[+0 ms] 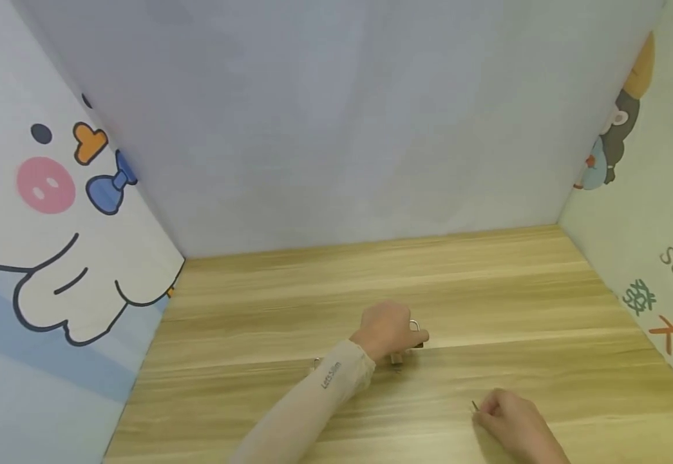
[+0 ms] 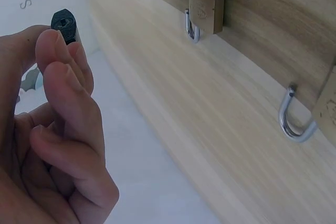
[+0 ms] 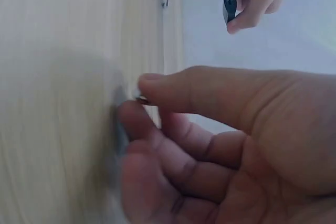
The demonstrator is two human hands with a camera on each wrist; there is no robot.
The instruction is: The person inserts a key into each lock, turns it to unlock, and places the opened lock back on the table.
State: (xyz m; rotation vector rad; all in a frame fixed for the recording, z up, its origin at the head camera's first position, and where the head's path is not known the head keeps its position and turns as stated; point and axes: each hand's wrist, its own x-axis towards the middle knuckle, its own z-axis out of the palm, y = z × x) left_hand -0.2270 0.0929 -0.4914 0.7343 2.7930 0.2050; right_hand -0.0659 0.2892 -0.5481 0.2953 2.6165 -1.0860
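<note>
My left hand (image 1: 391,328) grips a padlock (image 2: 64,22) between thumb and fingers. The lock's dark end with the keyhole shows in both wrist views, and its silver shackle stands out past the fingers in the head view. Lower right, my right hand (image 1: 512,419) pinches a small thin key (image 1: 475,406) between thumb and index finger; most of it is hidden by the fingertips (image 3: 152,85). Close to my left hand on the table is a brass padlock (image 2: 207,9) with a key in it. Another brass padlock (image 2: 328,103) is partly cut off, its shackle sprung open.
The wooden table (image 1: 487,283) has a plain grey wall (image 1: 371,129) behind it. Side panels with cartoon prints stand at the left (image 1: 0,212) and right (image 1: 632,258). By my left sleeve (image 1: 313,406) a shackle (image 1: 316,363) peeks out.
</note>
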